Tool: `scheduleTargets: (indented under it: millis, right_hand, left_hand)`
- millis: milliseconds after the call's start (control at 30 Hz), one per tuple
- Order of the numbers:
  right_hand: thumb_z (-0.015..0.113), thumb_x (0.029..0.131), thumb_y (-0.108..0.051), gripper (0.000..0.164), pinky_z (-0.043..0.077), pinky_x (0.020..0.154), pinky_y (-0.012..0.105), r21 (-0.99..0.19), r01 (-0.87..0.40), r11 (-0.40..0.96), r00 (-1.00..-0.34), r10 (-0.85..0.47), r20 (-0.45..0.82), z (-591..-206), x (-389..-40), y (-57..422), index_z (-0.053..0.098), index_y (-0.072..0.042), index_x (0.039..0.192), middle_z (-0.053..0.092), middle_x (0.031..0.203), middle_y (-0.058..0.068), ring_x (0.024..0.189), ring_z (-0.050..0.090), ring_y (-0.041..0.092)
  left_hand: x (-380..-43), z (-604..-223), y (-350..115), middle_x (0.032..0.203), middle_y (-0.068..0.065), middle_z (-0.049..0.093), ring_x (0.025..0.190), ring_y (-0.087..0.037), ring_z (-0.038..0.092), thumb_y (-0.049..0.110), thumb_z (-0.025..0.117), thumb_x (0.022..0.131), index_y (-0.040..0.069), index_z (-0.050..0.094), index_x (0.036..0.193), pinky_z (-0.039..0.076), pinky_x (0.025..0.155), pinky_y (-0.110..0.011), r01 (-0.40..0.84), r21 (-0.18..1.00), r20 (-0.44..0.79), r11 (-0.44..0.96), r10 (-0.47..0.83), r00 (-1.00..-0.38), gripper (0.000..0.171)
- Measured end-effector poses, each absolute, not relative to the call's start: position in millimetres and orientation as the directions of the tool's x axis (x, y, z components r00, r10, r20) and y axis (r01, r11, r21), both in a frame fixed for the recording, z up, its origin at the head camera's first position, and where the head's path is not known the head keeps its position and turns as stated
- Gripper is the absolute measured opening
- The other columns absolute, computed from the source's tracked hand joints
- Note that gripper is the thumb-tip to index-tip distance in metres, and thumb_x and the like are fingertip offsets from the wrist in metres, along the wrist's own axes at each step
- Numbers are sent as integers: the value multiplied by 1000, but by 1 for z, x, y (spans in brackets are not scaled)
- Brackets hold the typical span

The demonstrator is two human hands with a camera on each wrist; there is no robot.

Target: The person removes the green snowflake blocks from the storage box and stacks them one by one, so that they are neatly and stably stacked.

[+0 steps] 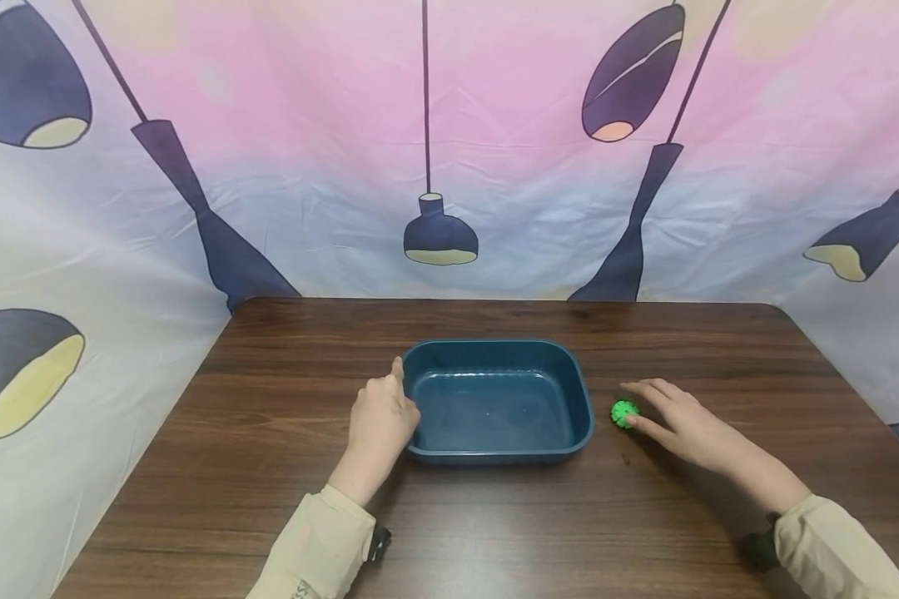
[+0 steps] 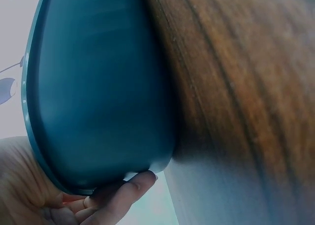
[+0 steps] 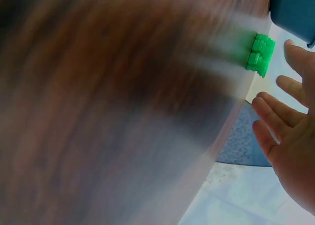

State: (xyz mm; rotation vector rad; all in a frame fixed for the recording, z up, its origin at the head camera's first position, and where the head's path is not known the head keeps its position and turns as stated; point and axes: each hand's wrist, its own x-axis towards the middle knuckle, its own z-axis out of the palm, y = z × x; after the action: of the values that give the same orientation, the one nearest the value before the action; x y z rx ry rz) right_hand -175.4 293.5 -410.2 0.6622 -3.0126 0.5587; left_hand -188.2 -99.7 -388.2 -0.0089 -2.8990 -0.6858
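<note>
A dark teal rectangular plastic basin with rounded corners sits on the wooden table. My left hand grips its left rim, with the index finger stretched along the edge. In the left wrist view, fingers curl at the far end of the basin wall. To the right of the basin lies a small bright green, round, notched plastic piece. My right hand reaches over it, thumb and fingers spread on either side. The right wrist view shows a gap between these fingers and the green piece.
The brown wood-grain table has rounded far corners. Behind it hangs a pastel cloth printed with dark lamps. Each light sleeve has a dark band near its cuff.
</note>
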Motion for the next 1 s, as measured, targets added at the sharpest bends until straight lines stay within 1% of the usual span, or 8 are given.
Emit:
scheduleTargets:
  millis: [300,467,600,700,800,867,933,1000]
  right_hand:
    - [49,94,-43,59,34,91,63,-332,-309,891,-950,-305,66,-405,-175,297,42,-5,138,48,131,21,120,44,43]
    - [48,95,-42,59,33,89,63,-393,-253,884,-967,-230,106,-397,-176,297,41,-2,138,45,132,24,120,41,45]
    - [49,95,-40,58,27,90,66,-450,-251,857,-966,-194,170,-392,-181,289,40,-3,139,41,135,25,121,37,46]
    - [50,94,-38,57,19,91,69,-496,-249,832,-959,-142,243,-388,-184,280,38,-7,141,30,142,26,126,28,50]
    - [53,93,-38,60,10,94,70,-516,-254,818,-945,-95,313,-382,-184,271,35,-13,144,17,150,22,133,14,50]
    - [54,92,-39,62,7,96,70,-503,-255,826,-941,-93,326,-377,-185,265,33,-17,146,11,154,18,138,8,45]
    - [54,91,-41,65,5,98,70,-480,-266,836,-941,-117,317,-371,-185,258,30,-20,147,9,155,15,140,3,41]
    - [54,90,-44,67,6,99,70,-438,-286,852,-939,-158,304,-366,-186,252,28,-23,148,8,156,14,141,2,37]
  left_hand:
    - [-193,-391,-102,52,-8,52,37,-13,43,0,59,76,-8,46,133,30,36,-22,56,439,164,897,-19,-986,59]
    - [-200,-393,-107,52,-8,55,40,-17,46,7,62,78,-4,44,136,33,37,-26,25,423,123,906,-30,-992,61]
    - [-206,-392,-116,64,-13,63,47,-20,54,33,70,80,1,43,136,38,41,-29,11,422,84,906,-28,-996,70]
    - [-207,-388,-124,67,-14,61,52,-22,54,58,64,77,5,36,139,37,44,-30,0,412,21,911,-9,-1000,86]
    - [-204,-382,-131,90,-19,63,69,-31,60,67,49,82,8,24,146,43,52,-37,6,394,-30,919,20,-999,90]
    - [-201,-378,-137,121,-23,55,97,-38,59,65,41,87,11,17,149,48,73,-48,49,381,-9,923,56,-998,86]
    - [-200,-376,-144,147,-22,30,125,-43,40,61,35,91,15,11,151,36,95,-59,100,360,23,928,98,-995,79]
    - [-199,-375,-152,155,-17,12,137,-42,20,62,30,92,20,7,152,18,104,-62,147,335,56,931,136,-989,76]
